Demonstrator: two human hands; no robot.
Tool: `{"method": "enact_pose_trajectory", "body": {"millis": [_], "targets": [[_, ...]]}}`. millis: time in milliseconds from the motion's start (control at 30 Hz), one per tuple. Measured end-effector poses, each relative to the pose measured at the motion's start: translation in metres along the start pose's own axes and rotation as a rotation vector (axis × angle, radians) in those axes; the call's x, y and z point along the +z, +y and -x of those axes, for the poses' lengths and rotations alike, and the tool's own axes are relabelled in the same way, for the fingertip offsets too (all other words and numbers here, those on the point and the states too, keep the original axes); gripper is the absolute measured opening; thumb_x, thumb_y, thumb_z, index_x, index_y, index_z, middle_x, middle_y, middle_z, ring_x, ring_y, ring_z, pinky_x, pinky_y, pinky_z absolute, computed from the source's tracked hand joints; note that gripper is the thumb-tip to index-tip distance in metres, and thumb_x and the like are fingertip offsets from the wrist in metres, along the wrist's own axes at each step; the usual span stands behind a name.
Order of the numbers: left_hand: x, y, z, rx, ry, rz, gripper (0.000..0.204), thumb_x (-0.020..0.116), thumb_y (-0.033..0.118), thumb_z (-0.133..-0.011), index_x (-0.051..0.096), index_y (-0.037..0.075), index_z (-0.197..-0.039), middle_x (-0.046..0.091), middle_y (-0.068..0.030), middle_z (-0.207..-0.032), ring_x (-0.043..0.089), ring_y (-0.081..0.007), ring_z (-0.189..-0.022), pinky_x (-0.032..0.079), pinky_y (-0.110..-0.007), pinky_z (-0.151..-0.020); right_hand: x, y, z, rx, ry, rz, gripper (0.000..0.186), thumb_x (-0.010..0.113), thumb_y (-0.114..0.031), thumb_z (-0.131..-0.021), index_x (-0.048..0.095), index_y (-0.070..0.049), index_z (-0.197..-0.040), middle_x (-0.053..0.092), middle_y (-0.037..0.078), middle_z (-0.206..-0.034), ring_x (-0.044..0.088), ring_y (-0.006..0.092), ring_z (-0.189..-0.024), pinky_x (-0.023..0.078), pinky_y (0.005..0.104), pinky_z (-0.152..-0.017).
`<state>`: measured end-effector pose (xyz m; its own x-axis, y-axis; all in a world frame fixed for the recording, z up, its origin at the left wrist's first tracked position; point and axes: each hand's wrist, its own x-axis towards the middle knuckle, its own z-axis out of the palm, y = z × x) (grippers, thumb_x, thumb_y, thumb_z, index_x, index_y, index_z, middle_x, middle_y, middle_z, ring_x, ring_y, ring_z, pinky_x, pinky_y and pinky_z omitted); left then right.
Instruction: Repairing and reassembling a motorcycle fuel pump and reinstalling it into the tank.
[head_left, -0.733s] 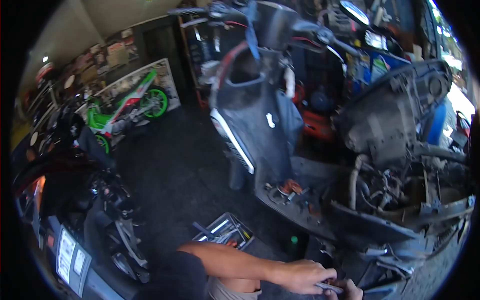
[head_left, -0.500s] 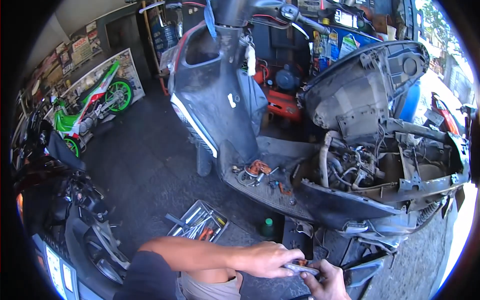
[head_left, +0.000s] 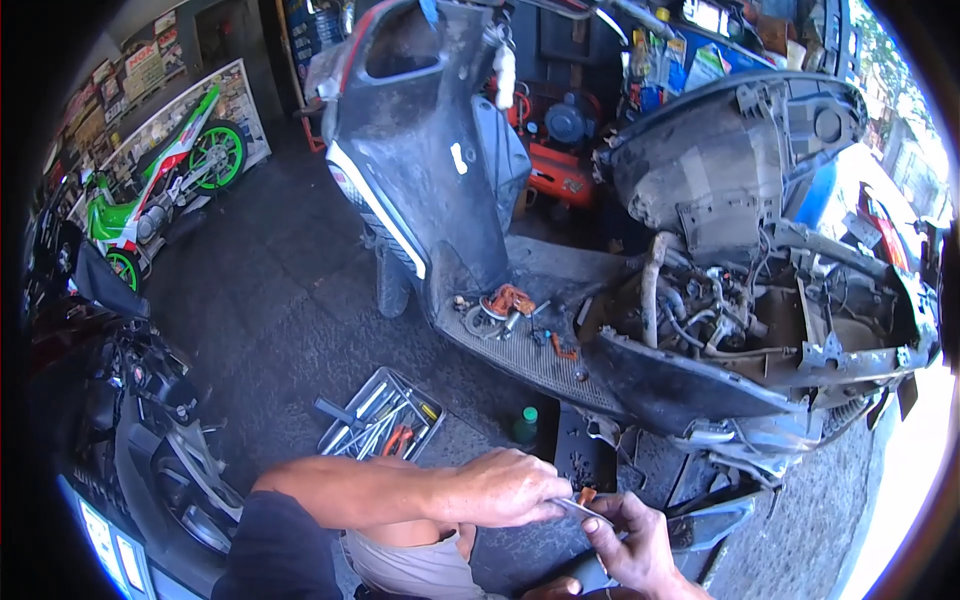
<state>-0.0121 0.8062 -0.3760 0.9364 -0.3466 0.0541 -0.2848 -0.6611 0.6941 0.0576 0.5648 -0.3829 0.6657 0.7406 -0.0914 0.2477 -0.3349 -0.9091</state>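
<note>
Head view, one workshop scene, seen from above. Left hand: fingers closed on one end of a thin flat grey piece. Right hand: thumb and fingers pinching the opposite end of the same piece. Grey piece: held between the two hands, tilted, at lower centre, above the floor. Small orange-brown bit: just beyond the grey piece, close to the right fingertips; whether joined to it cannot be told.

Tool tray: on the dark floor, beyond the left forearm, filled with metal tools, one pair of orange-handled pliers among them. Green bottle: upright, between tray and scooter.

Scooter: dark, partly stripped, seat-side plastic unit raised at a slant over the exposed frame. Footboard: bearing an orange-brown clump, a smaller orange part and assorted small metal pieces.

Green, white and red motorbike: far left, before a picture board. Dark motorcycle: near left, cut by the rim.
</note>
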Motion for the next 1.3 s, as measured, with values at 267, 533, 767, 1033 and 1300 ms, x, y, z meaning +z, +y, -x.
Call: {"method": "enact_pose_trajectory", "body": {"millis": [267, 533, 767, 1033, 1300], "targets": [[-0.009, -0.014, -0.001, 0.132, 0.148, -0.256, 0.027, 0.067, 0.014, -0.088, 0.065, 0.003, -0.113, 0.063, -0.0122, -0.096, 0.068, -0.0317, -0.084, 0.057, -0.042, -0.07, 0.006, 0.005, -0.033, 0.293, -0.065, -0.69, 0.04, 0.073, -0.012, -0.093, 0.055, 0.004, -0.125, 0.068, 0.01, -0.109, 0.065, 0.012, -0.098, 0.052, 0.0279, -0.089], [-0.015, -0.003, -0.002, 0.014, 0.157, -0.141, 0.048, 0.078, 0.01, -0.078, 0.062, -0.003, -0.122, 0.06, -0.023, -0.126, 0.064, -0.0381, -0.113, 0.054, -0.044, -0.094, 0.01, 0.01, -0.04, 0.189, -0.152, -0.756, 0.04, 0.072, 0.003, -0.09, 0.054, 0.004, -0.126, 0.063, 0.007, -0.115, 0.06, 0.0115, -0.107, 0.051, 0.0266, -0.09], [-0.019, -0.012, -0.009, -0.093, 0.071, 0.041, 0.057, 0.078, 0.01, -0.078, 0.051, 0.001, -0.127, 0.059, -0.0198, -0.12, 0.064, -0.0413, -0.105, 0.054, -0.047, -0.09, 0.015, 0.012, -0.04, -0.018, -0.044, -0.432, 0.041, 0.082, -0.01, -0.085, 0.06, 0.0, -0.117, 0.068, 0.01, -0.109, 0.065, 0.0105, -0.086, 0.054, 0.026, -0.07], [-0.013, -0.014, -0.022, -0.09, 0.029, 0.077, 0.051, 0.079, 0.007, -0.076, 0.054, 0.004, -0.12, 0.059, -0.0157, -0.111, 0.066, -0.0401, -0.101, 0.056, -0.047, -0.082, 0.008, 0.0, -0.037, -0.29, 0.031, -0.204, 0.04, 0.086, -0.013, -0.081, 0.065, -0.001, -0.113, 0.066, 0.011, -0.1, 0.068, 0.0166, -0.084, 0.057, 0.0287, -0.068], [-0.003, -0.031, -0.04, 0.13, 0.005, 0.327, 0.041, 0.079, 0.003, -0.072, 0.056, 0.004, -0.105, 0.06, -0.0112, -0.1, 0.067, -0.0357, -0.095, 0.053, -0.045, -0.076, 0.005, -0.008, -0.032, -0.46, 0.054, -0.089, 0.046, 0.087, -0.017, -0.079, 0.064, -0.002, -0.116, 0.065, 0.014, -0.102, 0.068, 0.0199, -0.084, 0.058, 0.0301, -0.068]]}}
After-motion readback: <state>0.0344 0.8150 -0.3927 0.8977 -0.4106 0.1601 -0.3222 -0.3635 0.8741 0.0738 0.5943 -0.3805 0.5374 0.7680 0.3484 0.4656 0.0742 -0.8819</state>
